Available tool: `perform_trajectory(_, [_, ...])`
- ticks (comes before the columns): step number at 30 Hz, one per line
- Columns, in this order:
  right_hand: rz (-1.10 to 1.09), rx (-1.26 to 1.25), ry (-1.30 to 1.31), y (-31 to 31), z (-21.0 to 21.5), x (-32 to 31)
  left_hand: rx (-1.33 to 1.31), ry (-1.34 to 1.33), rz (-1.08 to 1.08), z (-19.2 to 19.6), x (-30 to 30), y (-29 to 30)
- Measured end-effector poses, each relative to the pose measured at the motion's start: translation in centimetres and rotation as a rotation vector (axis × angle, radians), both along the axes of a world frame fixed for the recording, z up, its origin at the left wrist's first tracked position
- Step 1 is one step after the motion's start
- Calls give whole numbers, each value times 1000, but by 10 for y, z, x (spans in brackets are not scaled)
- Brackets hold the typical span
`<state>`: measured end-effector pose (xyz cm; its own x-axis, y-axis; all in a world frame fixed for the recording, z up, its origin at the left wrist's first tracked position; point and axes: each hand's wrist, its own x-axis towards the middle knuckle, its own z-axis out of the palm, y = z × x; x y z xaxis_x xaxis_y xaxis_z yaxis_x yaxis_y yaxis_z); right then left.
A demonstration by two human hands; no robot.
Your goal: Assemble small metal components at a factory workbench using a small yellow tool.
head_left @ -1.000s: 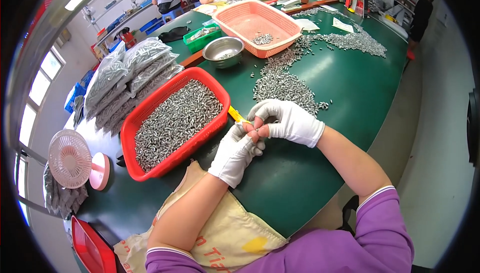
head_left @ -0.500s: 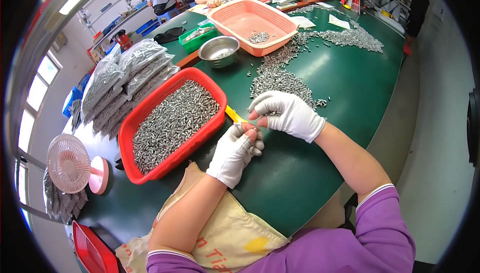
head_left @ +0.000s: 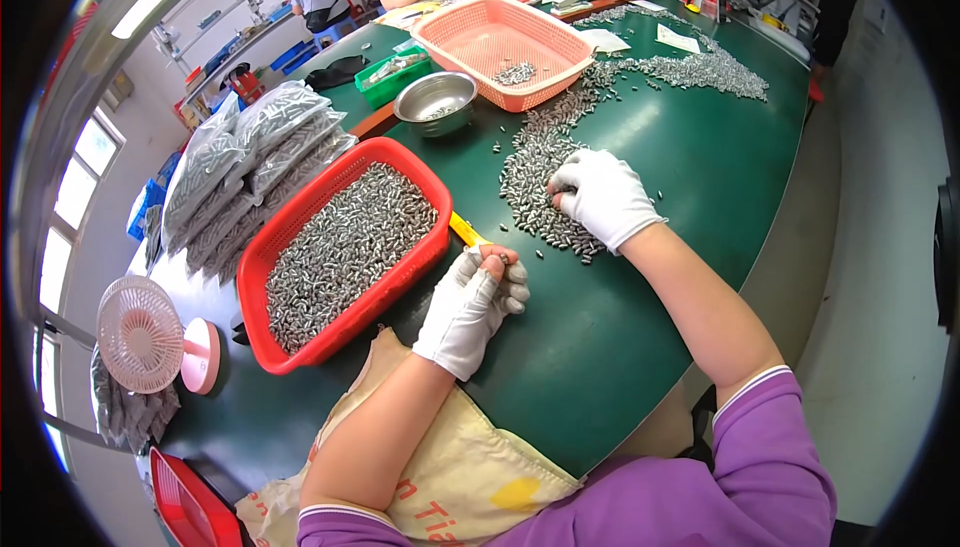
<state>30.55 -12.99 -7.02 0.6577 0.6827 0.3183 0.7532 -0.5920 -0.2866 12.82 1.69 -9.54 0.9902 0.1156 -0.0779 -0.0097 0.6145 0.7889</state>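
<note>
Two red trays [head_left: 300,347], one pink basket [head_left: 560,77], one steel bowl [head_left: 436,102], one fan [head_left: 140,335].

Tray of metal pieces [head_left: 345,247] on the tabletop [head_left: 700,167], loose pile [head_left: 540,172] to its right, bowl [head_left: 435,99] behind, bags [head_left: 250,167] to its left.

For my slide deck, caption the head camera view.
Gloved right hand reaches into loose metal pieces while left hand rests beside red tray.

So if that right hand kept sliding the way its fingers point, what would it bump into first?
The right hand points up-left, already resting on the loose pile of small metal pieces; beyond them, probably the steel bowl, though depth is unclear.
</note>
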Motion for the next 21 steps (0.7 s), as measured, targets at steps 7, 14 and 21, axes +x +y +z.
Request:
perform_trajectory(7, [-9,61,-114,2,-6,1,-8,2,-11,2,1,-2])
perform_trajectory(14, [503,586,558,4,8,-29,-16,33,8,3,0,0])
perform_trajectory(21, [650,465,226,7,10,-39,-173,28,-162,6,1,5])
